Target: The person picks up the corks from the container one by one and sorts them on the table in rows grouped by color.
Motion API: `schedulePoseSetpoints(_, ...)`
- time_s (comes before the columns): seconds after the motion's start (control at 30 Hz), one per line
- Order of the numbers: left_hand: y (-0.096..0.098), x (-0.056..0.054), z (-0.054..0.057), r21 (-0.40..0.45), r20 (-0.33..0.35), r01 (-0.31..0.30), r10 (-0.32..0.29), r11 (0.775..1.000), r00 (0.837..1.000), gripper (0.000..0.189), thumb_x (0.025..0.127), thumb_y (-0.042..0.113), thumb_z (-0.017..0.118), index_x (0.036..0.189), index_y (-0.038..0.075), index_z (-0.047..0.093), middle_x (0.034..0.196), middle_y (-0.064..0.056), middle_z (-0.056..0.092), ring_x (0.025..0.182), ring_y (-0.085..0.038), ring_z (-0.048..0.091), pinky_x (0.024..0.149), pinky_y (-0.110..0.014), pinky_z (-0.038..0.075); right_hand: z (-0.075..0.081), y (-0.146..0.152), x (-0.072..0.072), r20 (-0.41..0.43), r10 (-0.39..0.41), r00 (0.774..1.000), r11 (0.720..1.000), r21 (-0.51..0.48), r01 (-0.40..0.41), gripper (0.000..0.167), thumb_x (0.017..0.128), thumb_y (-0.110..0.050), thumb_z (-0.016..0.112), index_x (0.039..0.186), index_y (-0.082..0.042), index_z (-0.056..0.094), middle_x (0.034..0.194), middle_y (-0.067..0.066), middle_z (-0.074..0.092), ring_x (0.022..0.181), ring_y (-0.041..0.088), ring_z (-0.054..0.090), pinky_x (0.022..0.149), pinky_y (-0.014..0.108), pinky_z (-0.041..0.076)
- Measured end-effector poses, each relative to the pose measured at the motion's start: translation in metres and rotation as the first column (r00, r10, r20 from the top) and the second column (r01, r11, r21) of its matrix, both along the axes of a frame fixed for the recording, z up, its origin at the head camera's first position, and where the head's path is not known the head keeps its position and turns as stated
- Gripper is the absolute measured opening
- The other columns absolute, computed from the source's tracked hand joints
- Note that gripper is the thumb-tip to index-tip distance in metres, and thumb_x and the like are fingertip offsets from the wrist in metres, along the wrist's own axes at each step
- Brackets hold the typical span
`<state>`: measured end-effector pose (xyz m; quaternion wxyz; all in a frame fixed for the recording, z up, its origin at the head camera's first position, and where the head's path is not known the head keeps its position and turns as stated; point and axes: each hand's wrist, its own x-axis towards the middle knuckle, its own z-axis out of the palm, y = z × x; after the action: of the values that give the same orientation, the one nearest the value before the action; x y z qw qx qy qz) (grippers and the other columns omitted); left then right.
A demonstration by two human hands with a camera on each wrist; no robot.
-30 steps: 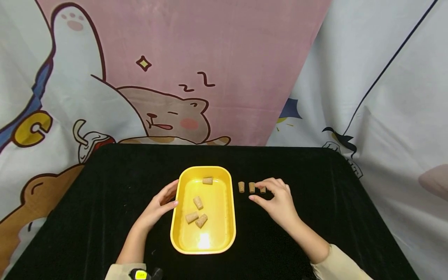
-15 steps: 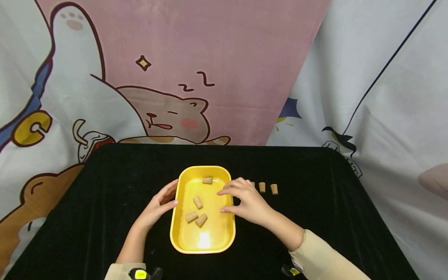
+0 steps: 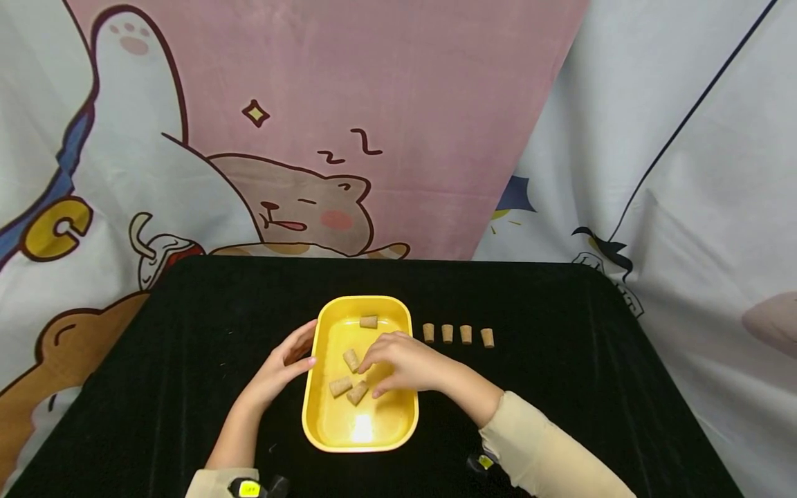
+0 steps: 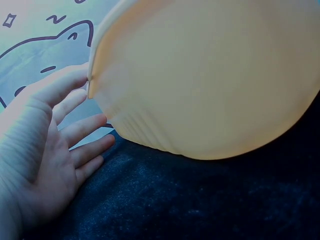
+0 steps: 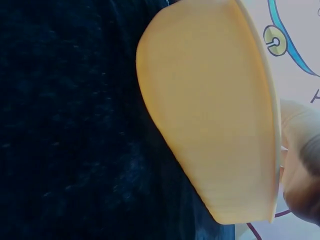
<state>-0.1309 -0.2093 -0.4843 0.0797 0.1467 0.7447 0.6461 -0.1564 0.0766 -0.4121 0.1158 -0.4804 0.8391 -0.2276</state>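
Observation:
A yellow plastic tray [image 3: 315,415] sits on the black-covered table, with several tapered corks in it. One cork [image 3: 369,321] lies near the far end; another cork [image 3: 351,360] is around the middle, with a cork [image 3: 340,386] and a cork [image 3: 358,393] close together below it. My left hand [image 3: 278,366] rests its fingertips and thumb on the tray's left side; in the left wrist view its fingers [image 4: 82,131] are spread, fairly straight, against the wall. Over the tray's right half, my right hand [image 3: 405,361] has thumb and forefinger apart, fingertips beside the middle corks, nothing between them.
Right of the tray, several corks [image 3: 447,334] stand in a row on the black cloth [image 3: 529,297]. A printed cartoon curtain [image 3: 436,124] hangs behind the table. The tray's right wall [image 5: 215,110] fills much of the right wrist view.
My right hand has moved left from the cork row, over the tray's right rim, to the corks inside. The whole row now shows. My left hand and the tray have stayed put.

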Motion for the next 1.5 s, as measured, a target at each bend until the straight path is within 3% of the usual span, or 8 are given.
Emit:
schedulePoseSetpoints(0.37,0.000,0.000,0.001,-0.009,0.017,-0.004,0.005,1.000,1.000,0.059,0.095,0.012,0.057,0.149,0.014,0.032,0.149,-0.013,0.037,0.134,-0.036,0.034,0.104,-0.063,0.025,-0.004,-0.017,-0.009,-0.005,0.038,0.999,0.995,0.093,-0.038,0.025,0.078,-0.026,0.080,0.102,-0.025,0.074,0.099,-0.020,0.065,0.100,0.002,0.052,0.095,0.028,0.036)
schedulePoseSetpoints(0.93,0.001,0.001,0.002,-0.015,0.014,-0.012,0.012,1.000,1.000,0.059,0.095,0.011,0.058,0.149,0.014,0.032,0.149,-0.013,0.037,0.135,-0.036,0.034,0.105,-0.062,0.023,-0.011,-0.028,-0.008,0.005,-0.001,1.000,0.981,0.192,0.000,0.017,0.079,-0.025,0.080,0.094,-0.030,0.074,0.085,-0.021,0.058,0.086,0.002,0.047,0.087,0.025,0.037)
schedulePoseSetpoints(1.17,0.000,0.000,0.001,-0.013,0.013,-0.014,0.014,1.000,1.000,0.060,0.095,0.011,0.058,0.149,0.014,0.032,0.149,-0.013,0.037,0.135,-0.036,0.033,0.105,-0.062,0.023,-0.011,-0.029,-0.007,-0.023,0.016,1.000,0.981,0.194,-0.011,0.013,0.080,-0.024,0.079,0.091,-0.029,0.074,0.082,-0.020,0.056,0.083,0.002,0.047,0.085,0.024,0.037)
schedulePoseSetpoints(1.5,-0.001,0.000,0.000,-0.004,0.003,0.000,0.000,1.000,1.000,0.060,0.095,0.010,0.058,0.149,0.014,0.032,0.149,-0.013,0.037,0.135,-0.035,0.033,0.105,-0.062,0.022,-0.008,-0.026,-0.007,-0.001,0.021,1.000,0.994,0.107,-0.021,0.011,0.082,-0.022,0.077,0.092,-0.026,0.075,0.087,-0.020,0.061,0.088,0.000,0.050,0.087,0.022,0.037)
